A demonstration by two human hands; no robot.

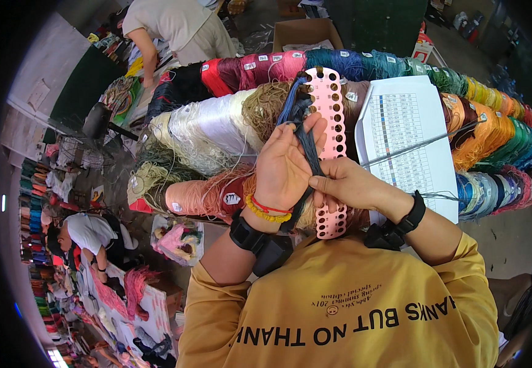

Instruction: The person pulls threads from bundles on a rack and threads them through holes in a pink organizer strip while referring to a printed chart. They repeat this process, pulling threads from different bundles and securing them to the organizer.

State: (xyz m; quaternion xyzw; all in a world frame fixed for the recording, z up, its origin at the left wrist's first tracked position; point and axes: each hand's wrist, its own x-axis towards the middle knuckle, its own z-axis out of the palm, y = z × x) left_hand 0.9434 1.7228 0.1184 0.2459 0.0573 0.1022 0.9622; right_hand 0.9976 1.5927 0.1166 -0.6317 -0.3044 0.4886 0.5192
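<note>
My left hand (287, 164) is palm up in the middle, fingers partly curled around a hank of dark blue-grey thread (309, 149). My right hand (350, 183) pinches the same hank lower down between thumb and forefinger. Beneath both hands lies a long pink card with punched holes (327, 92). Blue and black thread bundles (290, 101) hang at its upper left edge. Loose dark strands (422, 144) stretch right, across a white sheet printed with a table (401, 116). The right hand's other fingertips are partly hidden.
Rows of coloured thread skeins (214, 126) fill the rack before me, labels on several. Behind it a person (177, 27) bends over a table, near a cardboard box (306, 35). At left are a fan (85, 147) and another person (91, 236) at a table with pink thread (137, 288).
</note>
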